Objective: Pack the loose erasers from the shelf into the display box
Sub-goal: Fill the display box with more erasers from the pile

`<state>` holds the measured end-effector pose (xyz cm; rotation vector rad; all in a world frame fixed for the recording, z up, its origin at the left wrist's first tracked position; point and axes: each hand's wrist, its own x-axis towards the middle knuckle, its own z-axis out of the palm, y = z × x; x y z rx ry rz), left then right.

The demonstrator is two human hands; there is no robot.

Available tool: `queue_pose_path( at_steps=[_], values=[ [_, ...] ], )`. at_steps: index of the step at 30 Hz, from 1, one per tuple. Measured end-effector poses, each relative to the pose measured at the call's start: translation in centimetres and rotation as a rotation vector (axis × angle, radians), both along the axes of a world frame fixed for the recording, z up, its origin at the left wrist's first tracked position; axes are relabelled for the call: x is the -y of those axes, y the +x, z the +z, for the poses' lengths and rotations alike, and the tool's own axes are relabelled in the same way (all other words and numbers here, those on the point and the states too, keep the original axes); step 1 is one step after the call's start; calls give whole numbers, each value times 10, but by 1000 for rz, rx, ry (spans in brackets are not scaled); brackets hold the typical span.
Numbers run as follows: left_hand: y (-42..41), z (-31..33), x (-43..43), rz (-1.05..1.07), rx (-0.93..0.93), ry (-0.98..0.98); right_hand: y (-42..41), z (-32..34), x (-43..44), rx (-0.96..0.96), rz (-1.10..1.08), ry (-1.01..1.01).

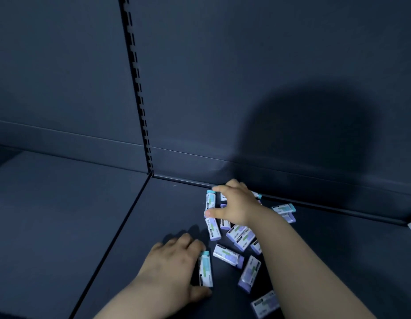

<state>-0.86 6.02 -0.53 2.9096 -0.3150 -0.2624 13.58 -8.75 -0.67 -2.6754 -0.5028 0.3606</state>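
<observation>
Nearest, below-right of the slotted upright [140, 95]: left hand [174, 265] on the matte dark shelf [154, 215], fingers and thumb curled round a teal-capped eraser [205, 269]. Just beyond: loose erasers [240, 237], small rectangular blocks in glossy printed sleeves, lilac ends, scattered flat. Farther, by the smooth back panel [223, 77] right of the upright: right hand [234, 203] splayed palm-down over them; grip underneath not discernible.
</observation>
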Motion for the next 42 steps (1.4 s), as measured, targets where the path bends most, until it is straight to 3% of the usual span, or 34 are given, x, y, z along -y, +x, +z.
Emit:
queue_pose_path(
  at_steps=[15,17,20,22,27,33,38,42],
  values=[
    [5,-1,7,-10,38,-14,-40,18,12,118,-171,369],
    [4,-1,7,-13,41,-5,-50,27,15,189,-163,288],
    [4,-1,9,-21,55,22,-64,31,14,306,-100,-5],
    [4,-1,11,-21,62,36,-71,23,11,264,-76,-81],
    [1,-3,12,-16,73,35,-76,12,20,12,-96,98],
    [-1,-6,5,-2,35,-40,-76,19,51,-202,51,86],
    [-1,-6,5,-4,18,-31,-72,21,46,-193,163,15],
    [-2,-5,3,23,0,-33,-75,17,36,-179,110,64]
  ],
)
